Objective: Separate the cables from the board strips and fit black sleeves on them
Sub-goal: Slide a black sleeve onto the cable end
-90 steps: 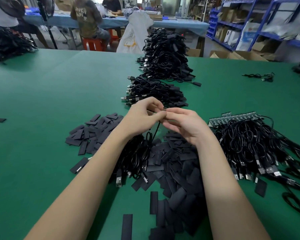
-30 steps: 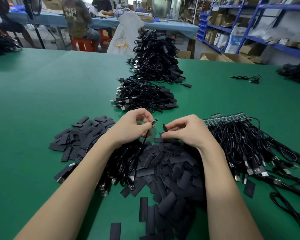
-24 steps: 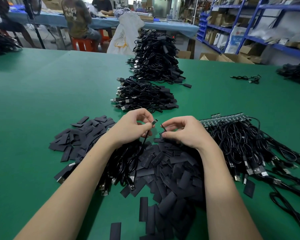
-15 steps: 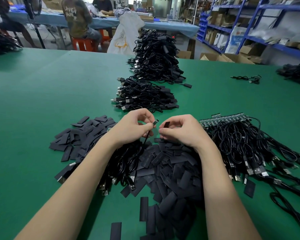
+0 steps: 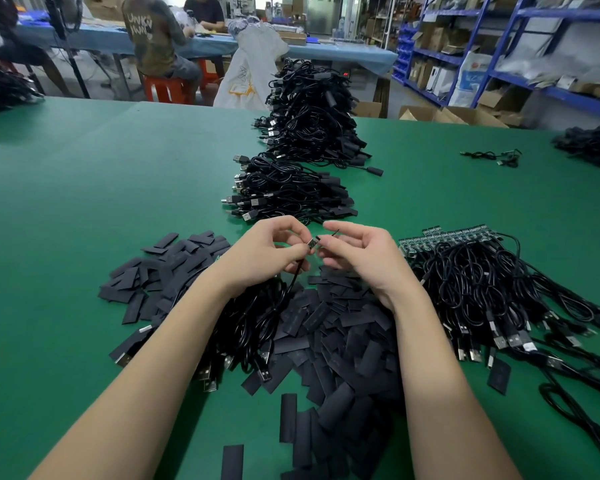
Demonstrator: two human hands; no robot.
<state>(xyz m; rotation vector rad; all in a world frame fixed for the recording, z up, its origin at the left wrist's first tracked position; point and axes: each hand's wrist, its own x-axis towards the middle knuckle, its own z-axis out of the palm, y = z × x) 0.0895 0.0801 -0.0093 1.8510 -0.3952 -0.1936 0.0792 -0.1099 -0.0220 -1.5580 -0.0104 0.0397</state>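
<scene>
Black cable (image 5: 293,280) end raised, meeting black sleeve (image 5: 327,241) above sleeve pile (image 5: 340,341).

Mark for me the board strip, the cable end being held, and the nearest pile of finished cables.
board strip (image 5: 444,237), head view, on its green upper edge.
cable end (image 5: 313,242), head view, on the small connector board.
finished cables (image 5: 288,192), head view, middle of the pile.

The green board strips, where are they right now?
In the head view the green board strips lie right of the right hand, at the far edge of the attached cable bundle.
</scene>
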